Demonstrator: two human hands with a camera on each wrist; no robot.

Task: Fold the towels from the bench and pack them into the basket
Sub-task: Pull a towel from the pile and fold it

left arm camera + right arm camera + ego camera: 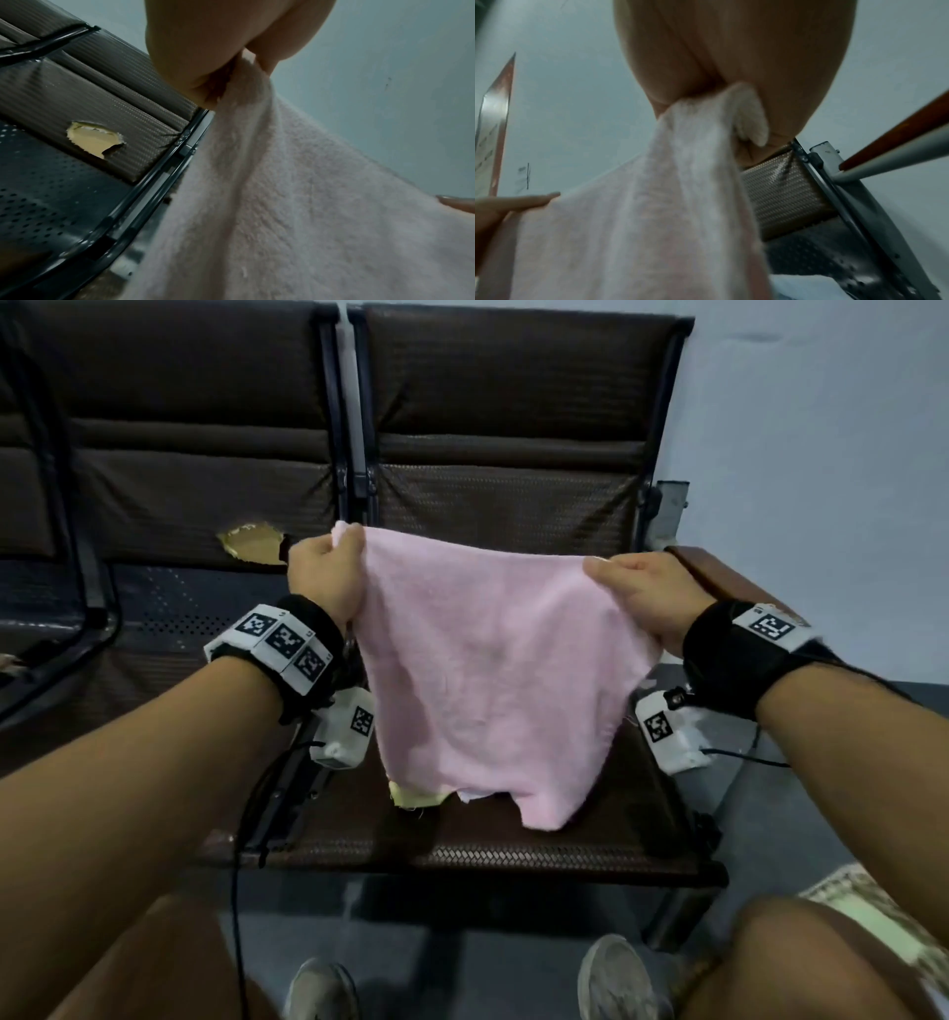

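Both hands grip the pink towel [493,660] by its top corners: the left hand [323,577] is clamped on one corner, the right hand [647,598] on the other, so it hangs spread above the tabletop [513,845]. Under its lower edge lie a yellow towel [416,797] and a bit of white cloth [475,796]. Behind, the backrest shows a torn patch [251,545].

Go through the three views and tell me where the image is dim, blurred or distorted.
Head view: dim, even light, edges bowed by the wide lens; the pink terry towel, held up by the left hand and right hand, reads clearly. Left wrist view: the towel's lower part is soft and blurred, the torn brown bench padding sharper. Right wrist view: dark, hazy, with the palm looming out of focus.
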